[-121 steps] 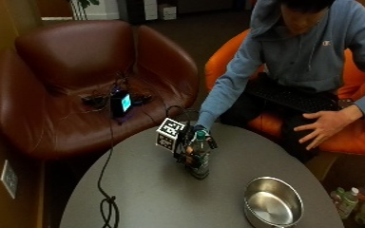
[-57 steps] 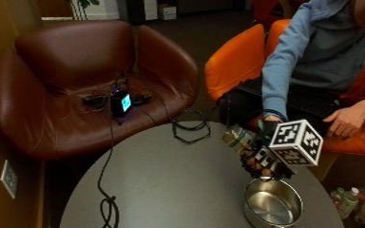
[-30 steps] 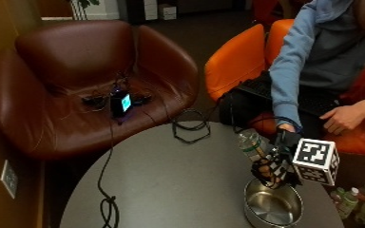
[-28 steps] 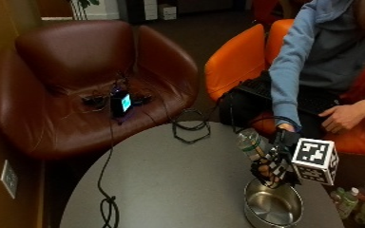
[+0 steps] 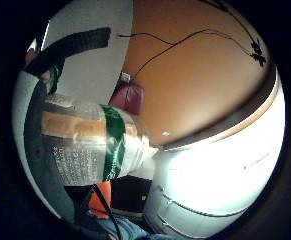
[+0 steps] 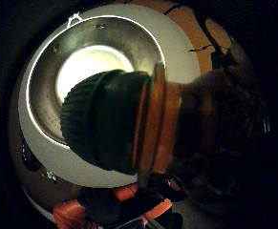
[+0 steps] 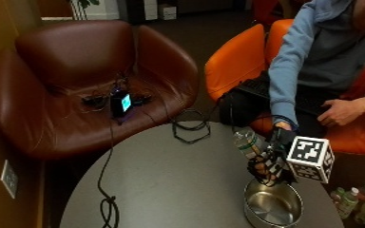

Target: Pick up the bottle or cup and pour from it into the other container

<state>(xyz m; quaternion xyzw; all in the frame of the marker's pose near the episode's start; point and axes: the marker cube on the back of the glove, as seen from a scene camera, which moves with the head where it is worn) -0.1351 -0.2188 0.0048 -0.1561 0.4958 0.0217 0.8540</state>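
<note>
Above round grey table (image 7: 170,190), black-gloved right hand (image 7: 272,159) grips clear plastic bottle with green-banded label (image 7: 251,144), tilted. Round steel bowl (image 7: 273,207) just below hand. Little-finger view: label band (image 5: 114,145) against palm. Thumb view: dark green cap (image 6: 102,126) over bowl (image 6: 52,81).

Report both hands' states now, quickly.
Gloved right hand: grips the bottle, tipped above the metal bowl.
Bare left hand: rests on the person's lap, fingers relaxed, holding nothing.
</note>
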